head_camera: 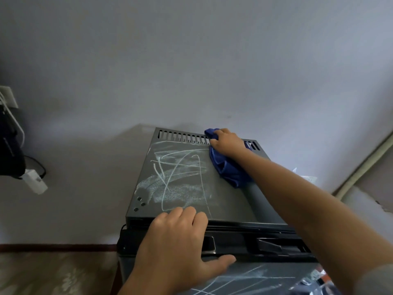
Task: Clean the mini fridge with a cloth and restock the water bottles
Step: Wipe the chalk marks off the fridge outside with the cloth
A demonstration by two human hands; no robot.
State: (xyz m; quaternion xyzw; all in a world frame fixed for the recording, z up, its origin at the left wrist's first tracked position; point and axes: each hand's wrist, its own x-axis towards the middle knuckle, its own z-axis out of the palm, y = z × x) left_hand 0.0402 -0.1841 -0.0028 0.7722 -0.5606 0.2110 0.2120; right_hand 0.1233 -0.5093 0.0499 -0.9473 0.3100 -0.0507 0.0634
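Observation:
The dark grey mini fridge stands against the wall, seen from above. White chalky scribbles and smears cover the left and middle of its top, and more scribbles mark the door front at the bottom. My right hand grips a bunched blue cloth at the back right of the top, next to the vent slots. My left hand rests on the front edge of the fridge, fingers curled over the top and thumb along the door's upper edge. No water bottles are in view.
A pale wall rises right behind the fridge. A white plug adapter and black cable hang at the left below a dark bag. A pale pipe runs diagonally at the right. Patterned floor shows at the lower left.

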